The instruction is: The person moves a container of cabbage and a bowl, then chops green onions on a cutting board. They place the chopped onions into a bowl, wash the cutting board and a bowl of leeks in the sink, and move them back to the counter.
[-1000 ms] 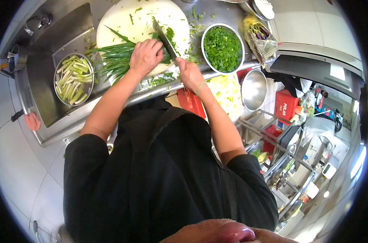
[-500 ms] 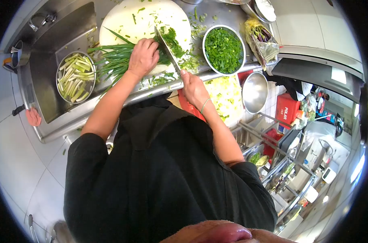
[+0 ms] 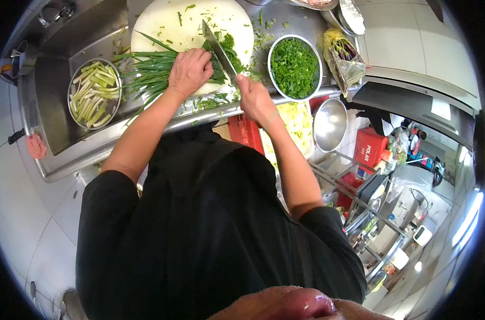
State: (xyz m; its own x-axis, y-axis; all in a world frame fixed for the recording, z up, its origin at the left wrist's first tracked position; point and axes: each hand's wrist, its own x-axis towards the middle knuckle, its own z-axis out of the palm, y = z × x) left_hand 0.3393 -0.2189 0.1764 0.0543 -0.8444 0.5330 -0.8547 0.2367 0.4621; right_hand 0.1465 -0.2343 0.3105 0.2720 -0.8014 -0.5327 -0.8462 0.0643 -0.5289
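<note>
My left hand (image 3: 191, 71) is closed over a bunch of green onions (image 3: 151, 70) lying across the round white cutting board (image 3: 167, 24), leaves trailing left over the sink edge. In my right hand (image 3: 257, 100) is the handle of a kitchen knife (image 3: 219, 52). Its blade slants across the board just right of my left fingers, at the cut end of the bunch. Chopped green pieces (image 3: 230, 49) lie on the blade's far side, with more scattered near the counter edge. Right of the board, a round colander (image 3: 273, 74) is full of chopped greens.
At left, a bowl of pale green onion stalk pieces (image 3: 95, 95) sits in the steel sink (image 3: 53, 136). To the right are a bag of eggplants (image 3: 342, 56) and a steel bowl (image 3: 329, 125). A tray of chopped pale vegetables (image 3: 296, 130) stands below the counter edge near my right forearm.
My right hand and the knife have shifted forward, away from my body. My left hand stays on the green onions. The whole view has moved slightly.
</note>
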